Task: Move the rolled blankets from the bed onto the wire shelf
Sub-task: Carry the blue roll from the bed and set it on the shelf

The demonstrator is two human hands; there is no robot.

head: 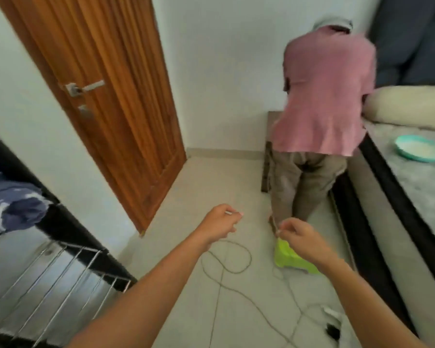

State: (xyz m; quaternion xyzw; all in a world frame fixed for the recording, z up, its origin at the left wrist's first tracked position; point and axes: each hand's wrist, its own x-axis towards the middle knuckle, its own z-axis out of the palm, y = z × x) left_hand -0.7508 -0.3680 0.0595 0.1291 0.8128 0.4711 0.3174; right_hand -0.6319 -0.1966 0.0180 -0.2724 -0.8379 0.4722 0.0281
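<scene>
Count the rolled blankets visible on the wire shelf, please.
1: a blue-and-white patterned rolled blanket lies at the left edge, above the chrome wire shelf. The picture crops it, so others may be hidden.

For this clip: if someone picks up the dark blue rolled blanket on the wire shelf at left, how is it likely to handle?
The dark blue rolled blanket looks soft and creased, so it would probably sag and flop rather than hold shape. It seems bulky yet likely light for its size. Lying loosely bunched on the silver wire shelf, it may unroll when lifted.
</scene>
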